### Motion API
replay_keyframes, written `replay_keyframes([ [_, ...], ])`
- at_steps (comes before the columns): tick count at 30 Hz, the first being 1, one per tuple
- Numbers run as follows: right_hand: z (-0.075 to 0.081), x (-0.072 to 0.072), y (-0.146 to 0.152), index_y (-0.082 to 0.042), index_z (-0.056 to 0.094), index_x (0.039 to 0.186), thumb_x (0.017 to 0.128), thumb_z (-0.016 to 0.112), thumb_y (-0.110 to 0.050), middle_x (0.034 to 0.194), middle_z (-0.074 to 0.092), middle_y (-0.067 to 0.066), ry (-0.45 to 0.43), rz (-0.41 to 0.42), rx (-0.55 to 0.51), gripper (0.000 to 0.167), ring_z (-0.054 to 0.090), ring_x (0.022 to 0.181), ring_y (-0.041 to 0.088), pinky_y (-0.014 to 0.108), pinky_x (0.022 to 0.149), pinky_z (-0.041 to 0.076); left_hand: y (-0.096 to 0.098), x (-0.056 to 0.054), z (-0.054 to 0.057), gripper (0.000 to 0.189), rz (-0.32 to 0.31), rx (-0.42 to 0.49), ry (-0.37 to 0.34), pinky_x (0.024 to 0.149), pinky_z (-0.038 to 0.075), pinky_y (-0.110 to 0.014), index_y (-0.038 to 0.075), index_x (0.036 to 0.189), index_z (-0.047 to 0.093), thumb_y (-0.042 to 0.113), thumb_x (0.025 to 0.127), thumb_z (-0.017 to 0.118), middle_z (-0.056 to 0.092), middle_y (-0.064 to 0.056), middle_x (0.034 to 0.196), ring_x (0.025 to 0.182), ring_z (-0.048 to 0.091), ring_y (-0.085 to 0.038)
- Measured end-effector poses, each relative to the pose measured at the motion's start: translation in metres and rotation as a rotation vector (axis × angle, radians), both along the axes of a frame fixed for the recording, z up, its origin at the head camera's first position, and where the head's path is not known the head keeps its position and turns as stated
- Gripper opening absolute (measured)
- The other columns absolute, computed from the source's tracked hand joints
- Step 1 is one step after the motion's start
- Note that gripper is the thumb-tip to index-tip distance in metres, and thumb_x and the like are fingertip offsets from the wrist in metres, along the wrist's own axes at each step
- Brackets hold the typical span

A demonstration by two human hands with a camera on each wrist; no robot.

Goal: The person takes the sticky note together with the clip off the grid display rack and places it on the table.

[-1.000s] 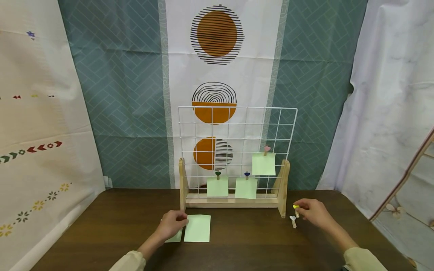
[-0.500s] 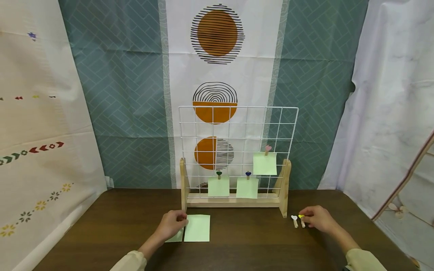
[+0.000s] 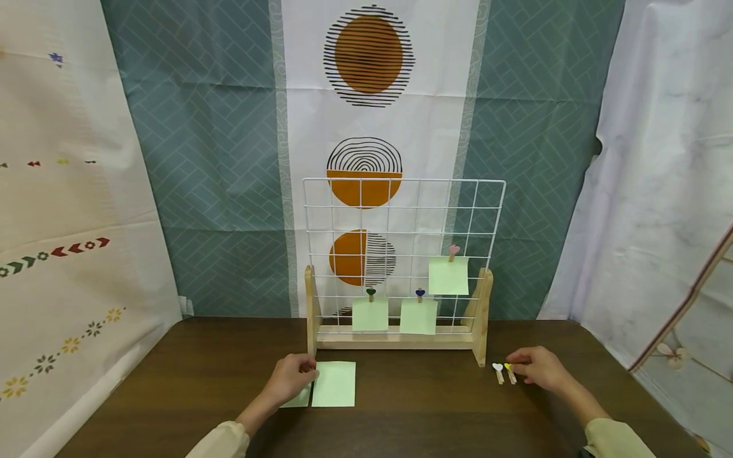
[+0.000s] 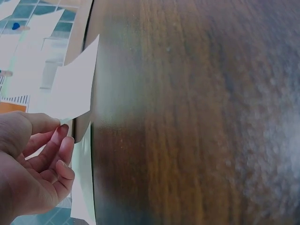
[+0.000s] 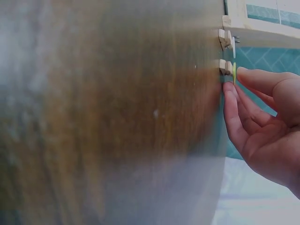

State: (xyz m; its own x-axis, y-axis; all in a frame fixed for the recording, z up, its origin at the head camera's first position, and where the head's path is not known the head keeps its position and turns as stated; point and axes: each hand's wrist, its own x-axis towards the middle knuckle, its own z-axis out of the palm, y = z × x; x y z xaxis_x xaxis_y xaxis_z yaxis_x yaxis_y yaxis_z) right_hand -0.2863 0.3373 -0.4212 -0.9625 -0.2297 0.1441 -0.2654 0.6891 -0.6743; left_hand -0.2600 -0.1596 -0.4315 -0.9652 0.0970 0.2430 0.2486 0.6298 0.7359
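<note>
At the left of the table, my left hand (image 3: 291, 378) pinches the near-left edge of a pale green paper note (image 3: 336, 384) between thumb and fingers. The note's edge is lifted in the left wrist view. A second pale green note (image 3: 299, 399) lies partly hidden under that hand. On the right, my right hand (image 3: 537, 367) has its thumb and fingertips at the yellow heart of a mini clothespin (image 3: 512, 378), which rests on the table. Just left of it lies a mini clothespin with a white heart (image 3: 498, 373).
A white wire grid (image 3: 403, 207) stands in a wooden base (image 3: 395, 341) at the back of the table. Three pale green notes hang on it, one of them (image 3: 448, 276) higher at the right, under heart clothespins (image 3: 371, 294). Patterned cloths surround the brown table (image 3: 412, 432).
My right hand has lowered the yellow-heart clothespin to the right side of the white-heart one. Over the last half second both hands have stayed nearly still.
</note>
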Motion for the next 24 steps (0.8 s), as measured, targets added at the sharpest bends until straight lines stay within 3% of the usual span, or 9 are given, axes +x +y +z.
replay_keyframes([
  [16, -0.0006, 0.0006, 0.0054, 0.015, 0.062, 0.107, 0.093, 0.058, -0.001, 0.093, 0.067, 0.017, -0.080, -0.097, -0.051, 0.022, 0.065, 0.083, 0.028, 0.035, 0.063, 0.056, -0.0025, -0.0023, -0.0009, 0.006, -0.010, -0.003, 0.026, 0.062, 0.050, -0.034, -0.003, 0.087, 0.069, -0.002, 0.081, 0.070, 0.065, -0.005, 0.078, 0.071, 0.058, -0.018],
  [24, -0.0011, -0.0006, 0.0080, 0.015, 0.061, 0.109, 0.094, 0.057, -0.004, 0.095, 0.067, 0.018, -0.099, -0.098, -0.046, 0.024, 0.065, 0.085, 0.030, 0.036, 0.064, 0.055, -0.0053, -0.0041, -0.0022, 0.009, -0.011, -0.014, 0.034, 0.064, 0.051, -0.037, -0.004, 0.089, 0.071, -0.001, 0.081, 0.068, 0.067, -0.006, 0.081, 0.075, 0.061, -0.021],
])
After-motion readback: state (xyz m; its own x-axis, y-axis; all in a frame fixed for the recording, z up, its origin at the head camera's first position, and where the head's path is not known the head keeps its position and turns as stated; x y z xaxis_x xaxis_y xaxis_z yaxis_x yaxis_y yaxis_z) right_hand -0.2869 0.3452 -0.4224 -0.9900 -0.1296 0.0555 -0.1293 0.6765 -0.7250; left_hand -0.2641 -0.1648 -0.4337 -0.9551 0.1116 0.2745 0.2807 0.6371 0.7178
